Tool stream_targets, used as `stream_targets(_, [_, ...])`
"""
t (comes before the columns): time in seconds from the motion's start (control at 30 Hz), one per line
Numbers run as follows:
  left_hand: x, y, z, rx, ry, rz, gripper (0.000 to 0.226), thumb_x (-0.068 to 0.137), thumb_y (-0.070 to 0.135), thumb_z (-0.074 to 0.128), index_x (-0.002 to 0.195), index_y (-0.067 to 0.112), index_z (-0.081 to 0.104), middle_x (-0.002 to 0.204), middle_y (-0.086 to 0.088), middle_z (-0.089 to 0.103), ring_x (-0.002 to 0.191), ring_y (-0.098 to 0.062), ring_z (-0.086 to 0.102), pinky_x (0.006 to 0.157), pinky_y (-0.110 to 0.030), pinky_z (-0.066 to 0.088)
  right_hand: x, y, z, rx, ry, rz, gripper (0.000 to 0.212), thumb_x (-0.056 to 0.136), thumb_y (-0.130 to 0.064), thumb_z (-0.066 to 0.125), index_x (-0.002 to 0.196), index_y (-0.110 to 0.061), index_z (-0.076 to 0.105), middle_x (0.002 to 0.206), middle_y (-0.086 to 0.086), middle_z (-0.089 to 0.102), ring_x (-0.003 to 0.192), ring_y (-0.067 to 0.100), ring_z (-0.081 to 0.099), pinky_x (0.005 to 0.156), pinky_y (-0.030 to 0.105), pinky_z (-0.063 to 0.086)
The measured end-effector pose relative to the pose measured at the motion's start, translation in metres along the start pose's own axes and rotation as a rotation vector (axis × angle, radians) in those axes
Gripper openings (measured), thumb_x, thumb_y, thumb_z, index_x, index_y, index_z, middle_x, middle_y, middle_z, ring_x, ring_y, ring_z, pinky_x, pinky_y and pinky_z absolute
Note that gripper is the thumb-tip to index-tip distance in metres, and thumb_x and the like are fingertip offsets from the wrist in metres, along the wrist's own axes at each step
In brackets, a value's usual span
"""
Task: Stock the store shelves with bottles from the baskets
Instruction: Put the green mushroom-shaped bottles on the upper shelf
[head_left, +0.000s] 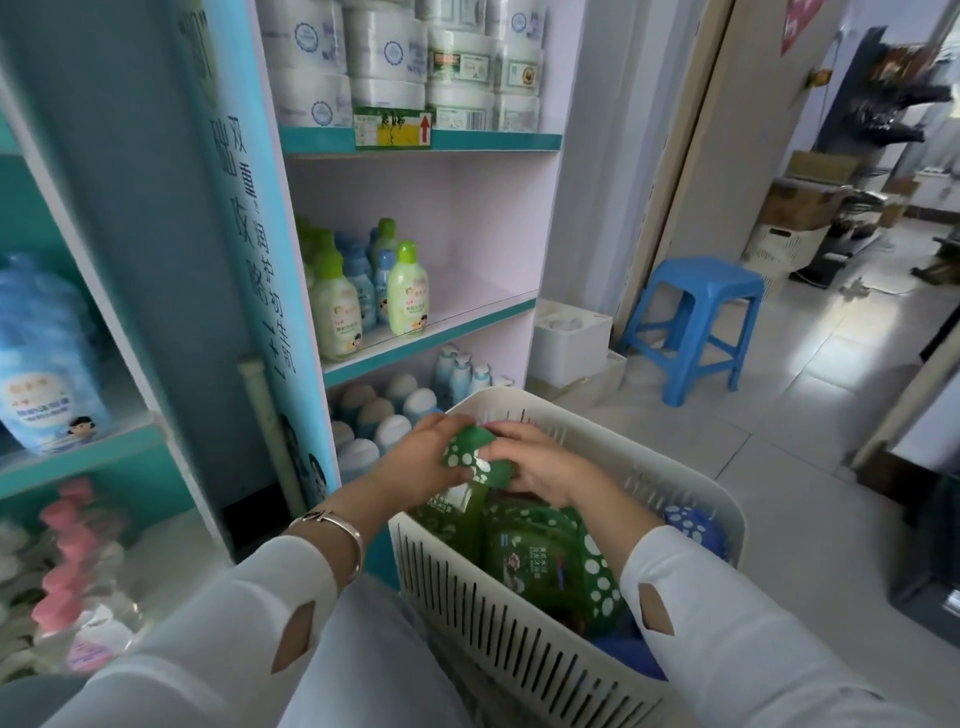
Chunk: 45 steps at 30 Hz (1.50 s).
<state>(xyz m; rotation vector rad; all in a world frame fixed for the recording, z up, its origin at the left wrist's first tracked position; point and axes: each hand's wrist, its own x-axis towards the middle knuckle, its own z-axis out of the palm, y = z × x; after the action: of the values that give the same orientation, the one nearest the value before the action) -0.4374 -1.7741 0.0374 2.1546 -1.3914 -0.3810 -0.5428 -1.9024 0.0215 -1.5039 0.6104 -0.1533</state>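
Note:
A white slatted basket (519, 639) stands on the floor in front of me. Inside lie green bottles (535, 551) with white-dotted caps, and a blue dotted cap (693, 527) shows at the right wall. My left hand (421, 457) and my right hand (540, 462) both grip the dotted green top of one bottle (470, 457) above the basket. The middle shelf (431, 332) holds light green and blue bottles (408, 291) on its left half. White-capped blue bottles (384, 415) fill the shelf below.
White jars (405, 57) are stacked on the top shelf. To the left, another unit carries a big blue bottle (47, 358) and pink-capped clear bottles (72, 561). A blue plastic stool (696, 312) and a white box (569, 340) stand on the tiled floor to the right.

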Motion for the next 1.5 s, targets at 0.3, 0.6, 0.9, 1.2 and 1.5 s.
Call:
stream_targets(0.3, [0.020, 0.005, 0.012, -0.095, 0.019, 0.023, 0.094, 0.078, 0.016, 0.072, 0.148, 0.026, 0.011, 0.148, -0.002, 0.020, 0.133, -0.020, 0.034, 0.107, -0.027, 0.033, 0.006, 0.002, -0.012, 0.342, 0.049, -0.056, 0.027, 0.091, -0.013, 0.055, 0.118, -0.015, 0.057, 0.107, 0.012, 0.065, 0.095, 0.024, 0.064, 0.078, 0.044, 0.056])
stream_targets(0.6, [0.007, 0.028, -0.008, -0.571, 0.010, -0.037, 0.067, 0.081, 0.015, 0.070, 0.136, 0.013, 0.032, 0.114, -0.002, 0.060, 0.097, -0.014, 0.061, 0.080, -0.022, 0.052, -0.006, -0.035, -0.016, 0.496, 0.155, -0.129, 0.038, 0.094, -0.038, 0.048, 0.119, -0.011, 0.058, 0.105, 0.011, 0.067, 0.086, 0.022, 0.064, 0.072, 0.032, 0.052])
stream_targets(0.9, [-0.027, 0.015, -0.054, -0.355, 0.234, -0.092, 0.060, 0.082, 0.026, 0.069, 0.132, 0.012, 0.039, 0.112, -0.001, 0.056, 0.099, -0.016, 0.055, 0.084, -0.026, 0.046, -0.009, -0.064, 0.038, 0.389, 0.028, -0.167, 0.042, 0.093, -0.043, 0.051, 0.125, -0.016, 0.053, 0.108, 0.010, 0.067, 0.088, 0.022, 0.066, 0.067, 0.034, 0.055])
stream_targets(1.2, [-0.091, -0.019, -0.142, -0.316, 0.531, -0.101, 0.053, 0.084, 0.026, 0.067, 0.128, 0.009, 0.043, 0.108, -0.001, 0.059, 0.097, -0.017, 0.057, 0.081, -0.021, 0.041, -0.004, -0.107, 0.136, 0.130, -0.235, -0.360, 0.019, 0.090, -0.007, 0.059, 0.107, -0.017, 0.061, 0.107, 0.007, 0.066, 0.098, 0.020, 0.064, 0.088, 0.039, 0.053])
stream_targets(1.5, [-0.185, -0.054, -0.278, -0.074, 0.814, -0.090, 0.054, 0.080, 0.029, 0.070, 0.126, 0.011, 0.048, 0.101, 0.003, 0.061, 0.095, -0.015, 0.060, 0.079, -0.017, 0.044, -0.009, -0.208, 0.281, -0.079, -0.399, -0.638, 0.019, 0.087, -0.014, 0.065, 0.102, -0.026, 0.061, 0.106, -0.003, 0.069, 0.097, 0.013, 0.065, 0.082, 0.030, 0.053])
